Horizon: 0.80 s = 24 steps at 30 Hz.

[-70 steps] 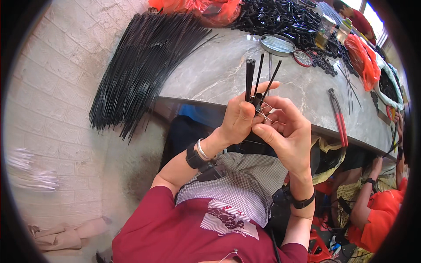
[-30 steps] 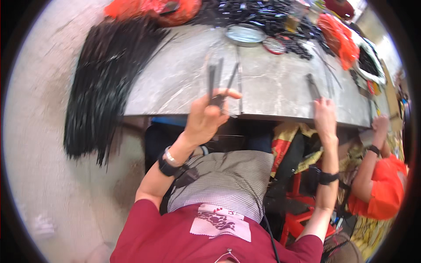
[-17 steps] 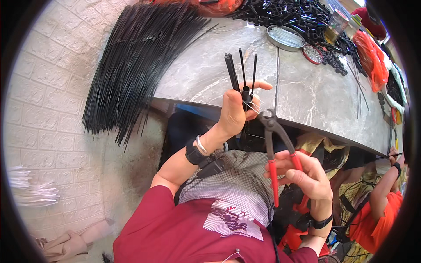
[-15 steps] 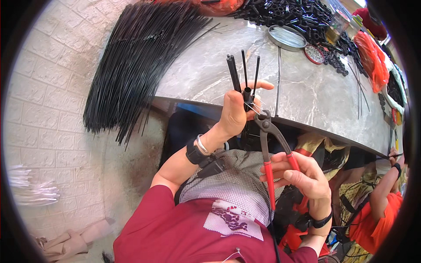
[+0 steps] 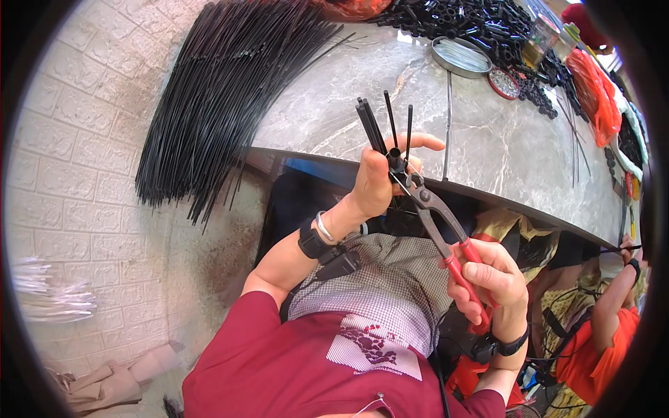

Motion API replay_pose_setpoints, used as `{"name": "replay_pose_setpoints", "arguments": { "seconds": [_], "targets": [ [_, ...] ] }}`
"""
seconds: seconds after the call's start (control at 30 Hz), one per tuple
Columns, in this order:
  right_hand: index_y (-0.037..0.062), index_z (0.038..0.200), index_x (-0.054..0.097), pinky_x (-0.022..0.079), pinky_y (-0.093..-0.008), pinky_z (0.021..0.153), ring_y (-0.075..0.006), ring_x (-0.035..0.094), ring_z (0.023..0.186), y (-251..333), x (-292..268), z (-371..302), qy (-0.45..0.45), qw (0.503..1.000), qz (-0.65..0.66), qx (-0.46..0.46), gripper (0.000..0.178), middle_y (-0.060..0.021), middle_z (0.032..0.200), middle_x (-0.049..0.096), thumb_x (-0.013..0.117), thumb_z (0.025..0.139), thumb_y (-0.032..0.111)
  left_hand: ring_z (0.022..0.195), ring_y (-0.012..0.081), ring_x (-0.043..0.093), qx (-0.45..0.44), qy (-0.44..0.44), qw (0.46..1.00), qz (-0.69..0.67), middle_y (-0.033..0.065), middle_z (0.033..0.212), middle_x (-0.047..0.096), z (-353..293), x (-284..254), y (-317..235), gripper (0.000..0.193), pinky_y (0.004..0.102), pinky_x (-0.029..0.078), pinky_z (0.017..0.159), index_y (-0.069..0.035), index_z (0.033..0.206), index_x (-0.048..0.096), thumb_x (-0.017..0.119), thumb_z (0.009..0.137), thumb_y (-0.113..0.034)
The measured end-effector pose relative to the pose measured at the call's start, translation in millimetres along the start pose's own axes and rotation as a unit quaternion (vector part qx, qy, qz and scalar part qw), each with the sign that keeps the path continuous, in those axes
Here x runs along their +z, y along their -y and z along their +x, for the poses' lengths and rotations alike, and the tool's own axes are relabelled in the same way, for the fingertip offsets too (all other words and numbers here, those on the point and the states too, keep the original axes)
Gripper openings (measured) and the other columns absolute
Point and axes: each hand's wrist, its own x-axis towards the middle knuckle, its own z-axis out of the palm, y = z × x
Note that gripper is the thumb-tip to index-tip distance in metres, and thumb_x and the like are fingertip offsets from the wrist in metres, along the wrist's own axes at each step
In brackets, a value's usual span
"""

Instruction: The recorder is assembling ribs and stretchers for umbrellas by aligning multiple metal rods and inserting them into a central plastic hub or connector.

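Note:
My left hand (image 5: 373, 182) is closed around a small assembly of black rods (image 5: 373, 127) with a short black tube (image 5: 395, 160) among them, upper ends pointing away from me. A thin pale wire (image 5: 400, 185) runs from beside the tube to the pincers' head. My right hand (image 5: 493, 280) is wrapped round the red handles of the end-cutting pincers (image 5: 431, 202). Their dark jaws sit right beside my left fingers, at the wire. Part of the assembly's lower end is hidden behind my left hand.
A large bundle of long black rods (image 5: 216, 111) lies over the table's left end. Along the far side of the grey marbled table (image 5: 516, 153) are a heap of black parts (image 5: 453, 21), a round tin of pale wires (image 5: 461, 57) and a red dish (image 5: 503, 84). A co-worker's arm (image 5: 613, 299) is at right.
My right hand has closed on the pincers, bringing the spread handles together and tilting them rightward. The rod assembly has dipped slightly toward me; my left hand keeps its hold.

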Motion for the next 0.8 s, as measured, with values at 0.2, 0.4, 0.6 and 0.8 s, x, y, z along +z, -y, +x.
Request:
{"name": "replay_pose_setpoints", "arguments": {
  "seconds": [0.2,0.4,0.6,0.8],
  "targets": [
    [-0.0059,0.120,0.053,0.049,-0.0369,0.067,-0.0350,0.061,0.072,-29.0,9.3,-1.0,-0.198,0.770,-0.568,-0.214,0.036,-0.0181,0.083,0.060,0.050,0.098,0.023,0.047,-0.0018,0.035,0.010,0.013,0.998,0.055,-0.0111,0.057,0.039,-3.6,4.7,1.7,0.112,0.0172,0.027,0.044,0.006,0.115,0.060,0.029,0.070,-0.092],
    [-0.0014,0.089,0.055,0.048,-0.0307,0.057,-0.0198,0.061,0.060,-49.4,-21.1,2.1,-0.056,0.991,-0.109,-0.060,0.020,-0.0130,0.071,0.061,0.057,0.089,0.018,0.046,0.0013,0.041,0.016,0.029,0.999,0.041,0.0032,0.073,0.053,-5.5,9.1,12.9,0.110,0.0187,0.032,0.044,0.011,0.108,0.058,0.030,0.071,-0.089],
    [0.0019,0.093,0.055,0.052,-0.0345,0.053,-0.0279,0.066,0.066,-47.8,-4.5,13.4,-0.339,0.550,-0.706,-0.290,0.018,-0.0141,0.073,0.063,0.066,0.079,0.001,0.047,-0.0008,0.037,0.004,0.028,0.998,0.052,-0.0091,0.057,0.042,-4.8,14.3,4.9,0.106,0.0170,0.029,0.045,0.005,0.116,0.060,0.032,0.073,-0.088],
    [0.0020,0.117,0.053,0.052,-0.0405,0.062,-0.0372,0.065,0.078,-43.4,5.2,-6.0,-0.282,0.709,-0.624,-0.168,0.035,-0.0239,0.091,0.062,0.065,0.085,0.007,0.047,-0.0003,0.039,0.019,0.029,0.998,0.058,-0.0083,0.056,0.041,-2.1,17.0,3.2,0.105,0.0176,0.031,0.046,0.005,0.117,0.060,0.033,0.075,-0.087]
  ]
}}
